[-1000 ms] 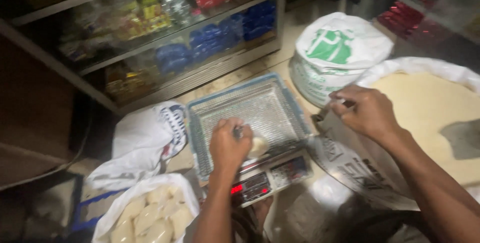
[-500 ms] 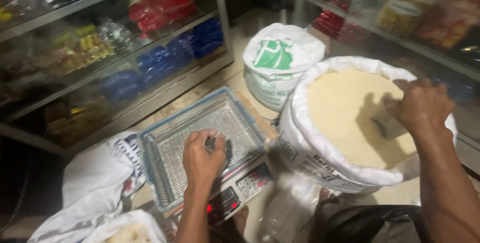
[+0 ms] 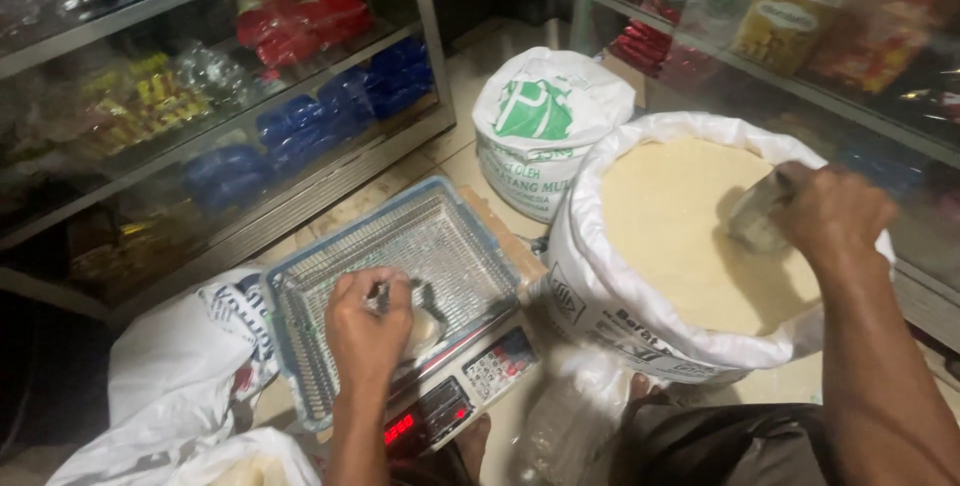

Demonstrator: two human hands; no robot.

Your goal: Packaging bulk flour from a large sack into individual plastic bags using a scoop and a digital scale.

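Note:
My left hand (image 3: pixel 366 329) rests in a square metal tray (image 3: pixel 440 236) with a blue rim and holds the mouth of a small clear plastic bag (image 3: pixel 424 324) in it. The tray sits on a digital scale (image 3: pixel 450 401) with a red lit display. My right hand (image 3: pixel 833 214) grips a metal scoop (image 3: pixel 757 216), whose tip is dug into pale grain (image 3: pixel 680 236) filling a large open white sack (image 3: pixel 640 331).
A tied white sack (image 3: pixel 545 126) with a green mark stands behind the tray. Glass-fronted shelves (image 3: pixel 230 116) with packaged goods run along the left, more shelves (image 3: pixel 800 36) at the right. White sacks (image 3: pixel 180 376) lie at lower left. A crumpled clear bag (image 3: pixel 560 416) lies on the floor by my knee.
My right hand moved from the sack's near rim across to its far side and took the scoop into the grain. My left hand stayed in the tray. The view swung rightward.

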